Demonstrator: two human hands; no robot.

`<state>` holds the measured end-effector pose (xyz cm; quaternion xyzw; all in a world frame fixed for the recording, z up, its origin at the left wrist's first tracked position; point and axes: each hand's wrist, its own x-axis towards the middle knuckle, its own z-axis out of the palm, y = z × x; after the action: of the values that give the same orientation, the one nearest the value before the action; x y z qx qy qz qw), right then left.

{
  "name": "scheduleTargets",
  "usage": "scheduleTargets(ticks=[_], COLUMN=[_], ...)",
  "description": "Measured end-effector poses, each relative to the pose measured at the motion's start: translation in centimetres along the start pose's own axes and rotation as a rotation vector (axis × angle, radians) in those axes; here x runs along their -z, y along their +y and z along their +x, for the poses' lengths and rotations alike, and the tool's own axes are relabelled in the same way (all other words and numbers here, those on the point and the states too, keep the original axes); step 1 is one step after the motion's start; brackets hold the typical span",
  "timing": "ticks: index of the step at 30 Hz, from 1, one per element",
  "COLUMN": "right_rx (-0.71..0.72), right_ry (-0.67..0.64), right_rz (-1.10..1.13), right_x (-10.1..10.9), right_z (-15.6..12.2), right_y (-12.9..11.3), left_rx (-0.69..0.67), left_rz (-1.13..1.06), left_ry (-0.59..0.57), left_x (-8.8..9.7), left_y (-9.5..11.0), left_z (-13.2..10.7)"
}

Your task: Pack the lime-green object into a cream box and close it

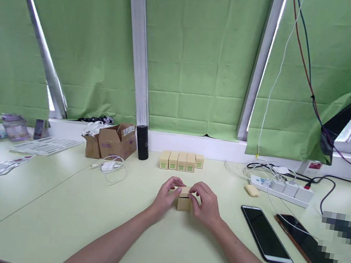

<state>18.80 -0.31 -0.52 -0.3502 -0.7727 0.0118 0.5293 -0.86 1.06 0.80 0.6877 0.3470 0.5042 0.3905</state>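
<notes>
A small brown cardboard box (184,204) stands on the table between my hands, its lid flap slightly raised with a dark gap at the front. My left hand (167,195) pinches the lid's left side with thumb and forefinger. From the other side, my right hand (205,203) has its fingers closed at the lid's right edge, the thumb near the front gap. Beyond my hands, a row of several similar small boxes (182,162) with green-and-white labels sits toward the back of the table.
At the back left are an open carton (116,142), a black bottle (142,142) and a white charger with cable (109,165). To the right lie two phones, one black-screened with white edges (266,234), a power strip (280,189) and tangled cables. Green blinds hang behind.
</notes>
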Motion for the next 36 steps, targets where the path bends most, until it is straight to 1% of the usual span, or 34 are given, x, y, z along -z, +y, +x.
scheduleTargets(ticks=[16,25,36], right_rx=[0.061,0.13,0.122], right_ry=[-0.018,-0.044,-0.057], right_rz=[-0.03,-0.077,-0.084], right_x=[0.19,0.54,0.39], right_z=[-0.06,-0.14,-0.26], right_y=[-0.03,-0.05,0.01], left_rx=[-0.028,-0.021,-0.02], left_rz=[0.039,0.041,0.058], left_ry=[-0.006,-0.013,-0.017], left_x=[0.05,0.0,0.0], left_y=[-0.23,-0.12,-0.01], left_z=[-0.12,-0.23,-0.15])
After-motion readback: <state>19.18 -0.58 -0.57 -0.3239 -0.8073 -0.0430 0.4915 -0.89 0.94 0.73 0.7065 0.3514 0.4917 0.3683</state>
